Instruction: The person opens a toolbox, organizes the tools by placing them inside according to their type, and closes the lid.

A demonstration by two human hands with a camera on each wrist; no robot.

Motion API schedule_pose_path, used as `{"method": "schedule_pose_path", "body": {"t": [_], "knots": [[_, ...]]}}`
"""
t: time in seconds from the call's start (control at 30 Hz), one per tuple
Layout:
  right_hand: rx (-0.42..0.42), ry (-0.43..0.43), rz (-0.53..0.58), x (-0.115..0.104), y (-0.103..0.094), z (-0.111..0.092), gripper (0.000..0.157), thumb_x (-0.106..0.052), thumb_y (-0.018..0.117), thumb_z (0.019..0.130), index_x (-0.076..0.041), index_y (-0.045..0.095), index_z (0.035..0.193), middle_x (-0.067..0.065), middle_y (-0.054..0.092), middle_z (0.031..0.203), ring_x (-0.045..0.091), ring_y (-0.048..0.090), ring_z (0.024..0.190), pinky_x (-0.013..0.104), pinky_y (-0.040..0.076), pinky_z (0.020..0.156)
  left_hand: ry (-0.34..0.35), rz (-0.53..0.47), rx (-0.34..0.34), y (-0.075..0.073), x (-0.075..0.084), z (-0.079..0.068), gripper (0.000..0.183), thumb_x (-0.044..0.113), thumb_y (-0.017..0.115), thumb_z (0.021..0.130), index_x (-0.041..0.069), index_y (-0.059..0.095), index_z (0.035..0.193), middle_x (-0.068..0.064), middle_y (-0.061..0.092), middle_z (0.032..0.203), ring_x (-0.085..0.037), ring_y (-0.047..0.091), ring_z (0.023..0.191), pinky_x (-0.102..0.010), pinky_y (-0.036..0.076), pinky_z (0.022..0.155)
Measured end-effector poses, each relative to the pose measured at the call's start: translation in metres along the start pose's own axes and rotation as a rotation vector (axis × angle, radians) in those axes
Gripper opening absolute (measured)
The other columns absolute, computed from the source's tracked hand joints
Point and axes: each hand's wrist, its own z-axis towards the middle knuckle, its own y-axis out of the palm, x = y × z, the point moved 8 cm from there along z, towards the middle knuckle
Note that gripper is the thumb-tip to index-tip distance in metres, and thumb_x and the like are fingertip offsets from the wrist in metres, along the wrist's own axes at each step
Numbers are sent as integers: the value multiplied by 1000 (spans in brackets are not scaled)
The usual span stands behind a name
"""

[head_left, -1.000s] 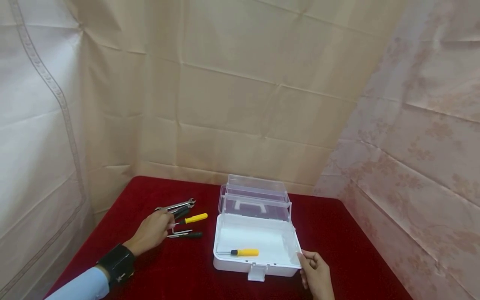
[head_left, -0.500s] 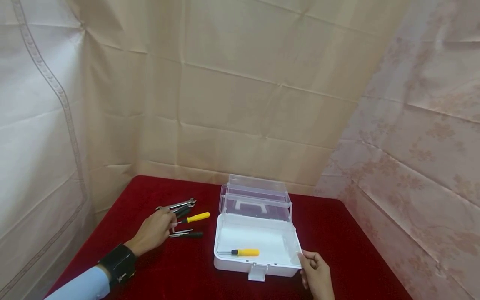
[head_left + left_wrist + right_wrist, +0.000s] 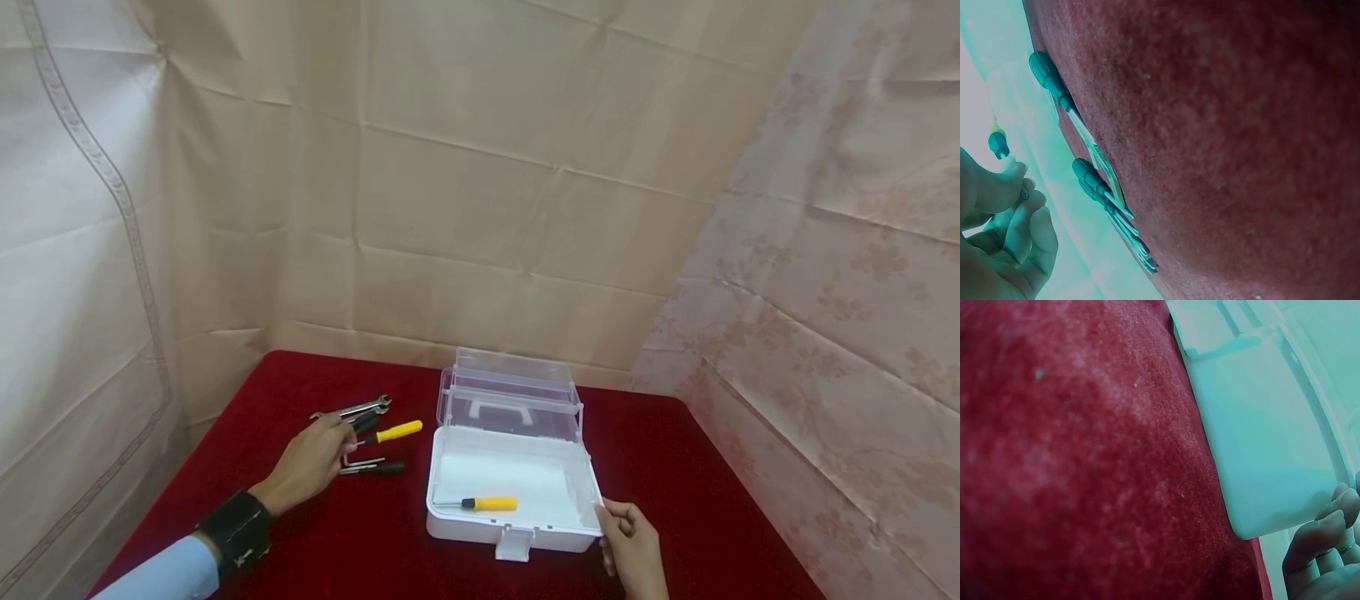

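My left hand (image 3: pixel 311 458) pinches a yellow-handled screwdriver (image 3: pixel 400 431) by its metal shaft, with the handle pointing right. The left wrist view shows thumb and fingers closed on that shaft, the screwdriver's black collar (image 3: pixel 998 145) just beyond them and clear of the cloth. At the front right corner of a white toolbox (image 3: pixel 465 529), my right hand (image 3: pixel 632 546) holds the rim between thumb and fingers; in the right wrist view the fingertips (image 3: pixel 1329 528) sit at the box's corner. Another yellow-handled screwdriver (image 3: pixel 495 504) lies inside the box along its front wall.
Wrenches (image 3: pixel 352 411) and a dark-handled tool (image 3: pixel 366 421) lie behind my left hand. Nearer are a dark-handled screwdriver (image 3: pixel 386 468) and a bent hex key (image 3: pixel 365 462). The toolbox's clear lid (image 3: pixel 517 383) stands raised at the back. Red cloth (image 3: pixel 637 433) covers the table; curtains surround it.
The screwdriver in my left hand has risen a little and shifted slightly right, the hand moving with it. My right hand and the toolbox stay where they were.
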Motion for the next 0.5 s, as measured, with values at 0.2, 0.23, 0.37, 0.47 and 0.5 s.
{"method": "schedule_pose_path", "body": {"t": [0.2, 0.23, 0.37, 0.47, 0.5], "knots": [[-3, 8, -29, 1, 0, 0, 49, -29, 69, 91, 4, 54, 123, 6, 54, 67, 11, 42, 44, 26, 39, 41, -4, -4, -10, 0, 3, 1, 10, 8, 72, 84, 14, 65, 85, 7, 50, 83, -10, 46, 73, -24, 44, 62], [-2, 10, -34, 1, -1, 0, 48, -29, 68, 91, 4, 54, 124, 6, 54, 68, 11, 42, 45, 26, 39, 41, -7, -8, -10, 0, 4, 2, 10, 8, 72, 84, 14, 65, 85, 7, 50, 83, -10, 46, 74, -24, 44, 63], [3, 21, -48, 3, -1, -1, 47, -27, 67, 92, 3, 53, 125, 6, 54, 68, 12, 43, 45, 27, 39, 41, -18, -34, -13, -1, 7, 4, 9, 7, 71, 85, 14, 66, 87, 6, 52, 84, -12, 47, 76, -27, 45, 67], [-3, 16, -50, 3, -1, -1, 49, -30, 67, 92, 4, 53, 125, 6, 54, 67, 12, 42, 45, 27, 39, 41, -23, -59, -19, -2, 10, 4, 9, 6, 70, 86, 14, 66, 88, 5, 52, 85, -13, 47, 77, -29, 46, 70], [-4, 14, -48, 3, -1, 0, 49, -30, 68, 92, 3, 53, 125, 6, 54, 67, 12, 42, 45, 27, 39, 41, -23, -65, -20, -2, 11, 3, 9, 5, 70, 87, 13, 66, 89, 5, 52, 85, -13, 47, 77, -28, 46, 71]]}}
